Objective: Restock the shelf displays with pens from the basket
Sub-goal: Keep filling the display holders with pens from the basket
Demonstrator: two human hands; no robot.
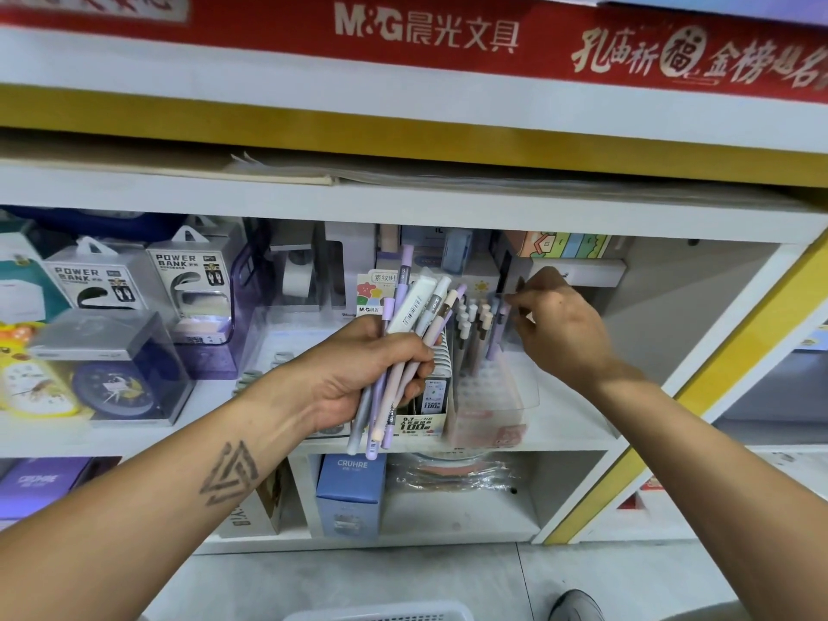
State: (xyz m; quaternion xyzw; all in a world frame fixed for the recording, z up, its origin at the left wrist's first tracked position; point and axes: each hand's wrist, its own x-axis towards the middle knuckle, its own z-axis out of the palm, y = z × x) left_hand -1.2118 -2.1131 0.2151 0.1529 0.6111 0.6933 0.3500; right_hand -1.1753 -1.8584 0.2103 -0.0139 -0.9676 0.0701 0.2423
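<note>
Basket rim at bottom edge, on the floor. Left hand fisted around a bundle of pens, pastel purple/white/beige. Right hand pinches one pen into the clear display on the shelf, just beside the bundle.

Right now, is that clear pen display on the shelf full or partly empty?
Partly empty: the clear pen display has pens standing only at its back; the front holes are bare.

Bright even light, soft shadows inside shelf; edges bowed, left side blurred.
</note>
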